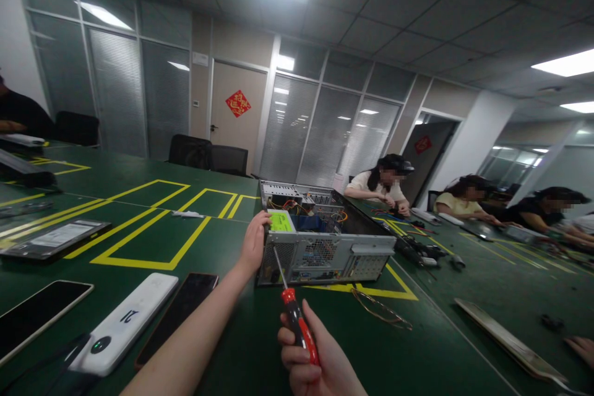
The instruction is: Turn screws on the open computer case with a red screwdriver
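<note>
My right hand (315, 352) is closed around the red and black handle of a screwdriver (297, 322). The screwdriver's shaft slants up and away, its tip close to or touching the back panel at the left; exact contact cannot be made out. An opened computer case (346, 257) lies on the table with its rear panel facing me. My left hand (254, 242) grips the case's left rear corner, fingers over the top edge beside the power supply (281, 221) with its bright green label. Coloured wires (292, 204) and boards show inside the case.
Left of my forearm lie a white power bank (134, 315), a dark phone (185, 303), another phone (37, 315) and a hard drive (58, 238). Thin cables (380, 309) rest right of the case. A metal strip (505, 337) lies farther right. Several people sit around the green table.
</note>
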A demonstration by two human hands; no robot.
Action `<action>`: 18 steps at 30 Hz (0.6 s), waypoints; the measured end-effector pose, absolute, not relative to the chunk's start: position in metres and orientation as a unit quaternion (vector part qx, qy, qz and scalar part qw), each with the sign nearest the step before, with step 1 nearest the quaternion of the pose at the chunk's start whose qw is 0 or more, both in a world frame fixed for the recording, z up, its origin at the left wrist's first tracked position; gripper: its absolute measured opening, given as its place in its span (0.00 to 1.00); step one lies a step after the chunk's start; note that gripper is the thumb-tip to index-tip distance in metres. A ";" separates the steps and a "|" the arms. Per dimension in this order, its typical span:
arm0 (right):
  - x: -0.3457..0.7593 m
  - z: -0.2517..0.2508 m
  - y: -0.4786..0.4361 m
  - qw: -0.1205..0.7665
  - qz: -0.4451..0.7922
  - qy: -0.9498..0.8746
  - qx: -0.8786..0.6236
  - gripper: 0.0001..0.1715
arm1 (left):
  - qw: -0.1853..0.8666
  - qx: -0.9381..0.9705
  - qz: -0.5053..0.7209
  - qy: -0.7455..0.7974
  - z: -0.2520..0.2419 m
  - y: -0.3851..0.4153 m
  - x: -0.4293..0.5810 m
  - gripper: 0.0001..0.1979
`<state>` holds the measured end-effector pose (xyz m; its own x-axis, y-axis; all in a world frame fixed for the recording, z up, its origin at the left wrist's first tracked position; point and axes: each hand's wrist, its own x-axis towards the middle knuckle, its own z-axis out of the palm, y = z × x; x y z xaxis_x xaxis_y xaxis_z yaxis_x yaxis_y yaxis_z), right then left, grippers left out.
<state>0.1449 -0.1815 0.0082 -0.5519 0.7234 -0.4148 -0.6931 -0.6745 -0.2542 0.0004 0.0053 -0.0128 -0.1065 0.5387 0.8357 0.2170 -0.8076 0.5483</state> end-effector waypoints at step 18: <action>0.140 0.007 -0.182 0.393 0.869 -0.037 -0.299 0.24 | 0.110 0.663 0.685 0.281 -0.013 0.005 0.001 0.19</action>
<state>0.1399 -0.1817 0.0072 -0.5121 0.7057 -0.4896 -0.6610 -0.6878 -0.3000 0.0006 0.0053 -0.0129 -0.0975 0.5231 0.8467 0.2213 -0.8181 0.5309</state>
